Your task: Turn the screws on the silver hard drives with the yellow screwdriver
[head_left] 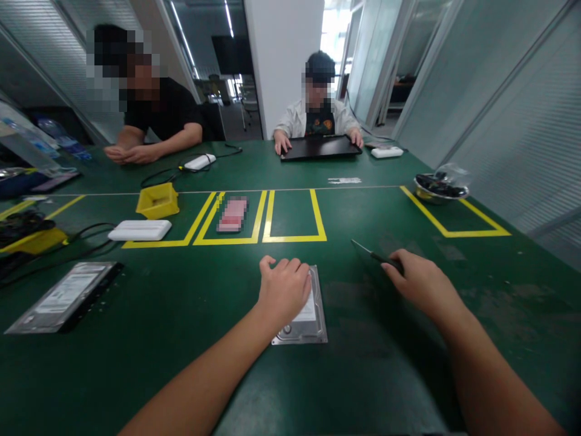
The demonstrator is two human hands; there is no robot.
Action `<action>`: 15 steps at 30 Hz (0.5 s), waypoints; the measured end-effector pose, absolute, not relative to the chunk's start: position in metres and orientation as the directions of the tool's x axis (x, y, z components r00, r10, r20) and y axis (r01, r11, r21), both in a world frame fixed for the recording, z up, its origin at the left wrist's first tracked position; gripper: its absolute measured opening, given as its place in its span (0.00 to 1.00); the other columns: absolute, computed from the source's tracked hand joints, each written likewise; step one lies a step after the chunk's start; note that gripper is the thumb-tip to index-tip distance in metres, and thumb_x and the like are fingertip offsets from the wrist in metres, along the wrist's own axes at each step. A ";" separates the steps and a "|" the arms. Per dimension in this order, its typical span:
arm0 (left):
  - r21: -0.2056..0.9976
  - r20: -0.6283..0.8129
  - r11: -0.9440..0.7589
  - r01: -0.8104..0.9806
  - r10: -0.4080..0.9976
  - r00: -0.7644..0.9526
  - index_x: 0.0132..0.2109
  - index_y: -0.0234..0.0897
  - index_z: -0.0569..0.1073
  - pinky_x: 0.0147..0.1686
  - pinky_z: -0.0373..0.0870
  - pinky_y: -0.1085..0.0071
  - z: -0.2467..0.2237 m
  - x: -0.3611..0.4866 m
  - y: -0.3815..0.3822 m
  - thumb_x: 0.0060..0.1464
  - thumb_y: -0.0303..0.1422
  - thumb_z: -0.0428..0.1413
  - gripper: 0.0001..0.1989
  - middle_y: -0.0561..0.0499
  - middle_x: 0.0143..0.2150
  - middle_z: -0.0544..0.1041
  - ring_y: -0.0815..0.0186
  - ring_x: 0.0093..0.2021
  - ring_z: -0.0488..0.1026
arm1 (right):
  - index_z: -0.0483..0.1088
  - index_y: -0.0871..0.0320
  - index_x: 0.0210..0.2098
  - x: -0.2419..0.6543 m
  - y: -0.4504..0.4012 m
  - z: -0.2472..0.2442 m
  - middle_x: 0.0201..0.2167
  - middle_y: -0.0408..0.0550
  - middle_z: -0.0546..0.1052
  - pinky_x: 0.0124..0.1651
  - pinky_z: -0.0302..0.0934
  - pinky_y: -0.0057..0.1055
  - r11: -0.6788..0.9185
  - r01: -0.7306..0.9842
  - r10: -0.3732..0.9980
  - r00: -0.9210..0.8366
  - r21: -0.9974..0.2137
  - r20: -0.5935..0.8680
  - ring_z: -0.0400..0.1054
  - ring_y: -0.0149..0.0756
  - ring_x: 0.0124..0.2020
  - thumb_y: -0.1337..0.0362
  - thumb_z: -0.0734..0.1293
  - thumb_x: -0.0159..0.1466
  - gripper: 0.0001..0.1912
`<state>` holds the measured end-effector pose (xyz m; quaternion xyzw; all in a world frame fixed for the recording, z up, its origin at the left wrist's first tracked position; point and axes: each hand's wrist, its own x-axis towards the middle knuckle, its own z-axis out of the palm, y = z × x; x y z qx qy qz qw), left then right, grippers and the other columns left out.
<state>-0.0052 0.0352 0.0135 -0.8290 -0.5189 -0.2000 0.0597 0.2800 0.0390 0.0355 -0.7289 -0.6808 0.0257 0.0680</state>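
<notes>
In front of me a silver hard drive with a white label lies flat on the green table. My left hand covers its far left part, fingers curled over it and gripping it; their tips are mostly hidden. To the right, my right hand is closed around the dark handle of a screwdriver. The thin metal shaft points forward and left, apart from the drive. A second hard drive with a white label lies at the left of the table.
Yellow tape outlines mark the table. A pink blurred item lies in one. Nearby are a yellow bin, a white power strip and a metal bowl of dark parts. Across sit two people, one holding a black panel.
</notes>
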 end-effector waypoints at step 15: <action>0.111 0.375 -0.466 0.878 0.837 0.397 0.36 0.38 0.74 0.46 0.50 0.51 0.016 -0.008 0.036 0.63 0.34 0.48 0.11 0.46 0.35 0.77 0.58 0.37 0.71 | 0.75 0.53 0.44 0.252 0.033 0.123 0.27 0.46 0.76 0.27 0.62 0.32 0.359 0.572 0.832 0.163 -0.738 0.530 0.71 0.36 0.26 0.56 0.72 0.60 0.14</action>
